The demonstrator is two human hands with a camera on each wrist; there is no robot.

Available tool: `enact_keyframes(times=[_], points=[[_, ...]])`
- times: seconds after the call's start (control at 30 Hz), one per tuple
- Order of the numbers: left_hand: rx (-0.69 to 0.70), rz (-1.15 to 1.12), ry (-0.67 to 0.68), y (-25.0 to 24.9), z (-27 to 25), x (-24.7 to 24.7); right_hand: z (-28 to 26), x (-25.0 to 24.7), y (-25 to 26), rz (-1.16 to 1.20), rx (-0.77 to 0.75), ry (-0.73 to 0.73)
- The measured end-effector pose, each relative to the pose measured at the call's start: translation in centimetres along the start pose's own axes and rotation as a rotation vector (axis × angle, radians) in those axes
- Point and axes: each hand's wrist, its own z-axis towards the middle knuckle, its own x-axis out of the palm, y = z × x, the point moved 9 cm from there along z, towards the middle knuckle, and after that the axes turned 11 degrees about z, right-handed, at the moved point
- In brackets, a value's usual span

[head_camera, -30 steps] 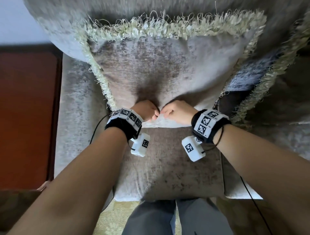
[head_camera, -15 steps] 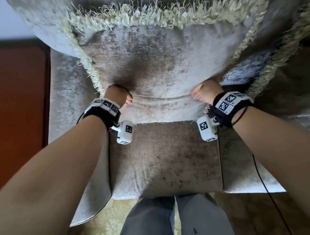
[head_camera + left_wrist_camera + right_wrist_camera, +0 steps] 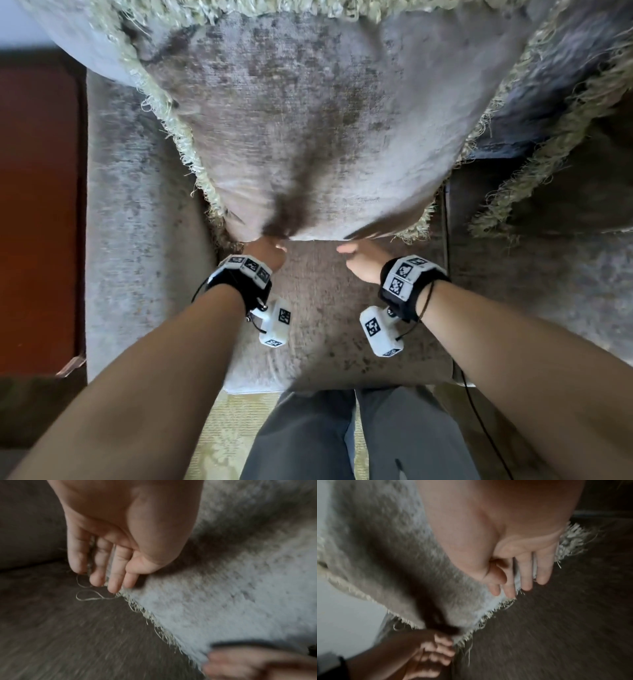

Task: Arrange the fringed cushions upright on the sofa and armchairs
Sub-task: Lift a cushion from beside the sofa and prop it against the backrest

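Two hands are seen at the lower edge of a fringed cushion (image 3: 308,130), which stands propped against the back of a grey armchair (image 3: 137,240), its bottom edge meeting the seat (image 3: 325,325). The left hand (image 3: 269,251) is placed at the middle of that bottom edge, where the fabric is gathered into a dark crease; in the left wrist view its fingers (image 3: 116,574) are laid nearly straight along the fringe, with the thumb pressed against the cushion face, so the grip is only lightly closed on the edge. The right hand (image 3: 363,260) is held just beside the cushion's lower right part; in the right wrist view its fingers (image 3: 525,572) are extended and touch the fabric edge, with nothing clasped in them. A second fringed cushion (image 3: 565,113) is seen to the right of the first, partly behind it. A reddish-brown wooden surface (image 3: 37,212) lies to the left of the armchair, and a patterned pale rug (image 3: 226,442) is visible below the seat front.
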Motion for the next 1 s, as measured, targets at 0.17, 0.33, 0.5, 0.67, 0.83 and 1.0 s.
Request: enact_keyframes(times=[0.17,0.33,0.5,0.67,0.83,1.0], points=[[0.158,0.079,0.108,-2.5,3.0,3.7,2.1,0.7,1.4,-0.186,-0.019,0.073],[0.213,0.214,0.065,-2.7,4.1,3.4,4.0,-0.6,-0.1,-0.345,0.017,0.104],[0.175,0.371,-0.096,-1.2,4.7,0.4,6.0,-3.6,-3.0,-0.463,0.117,0.056],[0.075,0.342,-0.177,2.0,5.7,-1.6,6.6,-6.0,-4.3,-0.61,0.192,0.01],[-0.038,0.111,-0.125,4.7,5.5,-2.2,6.8,-6.9,-6.1,-0.403,0.273,-0.159],[-0.226,-0.24,-0.237,7.5,5.2,-3.1,7.3,-10.0,-11.4,0.087,0.369,-0.477]])
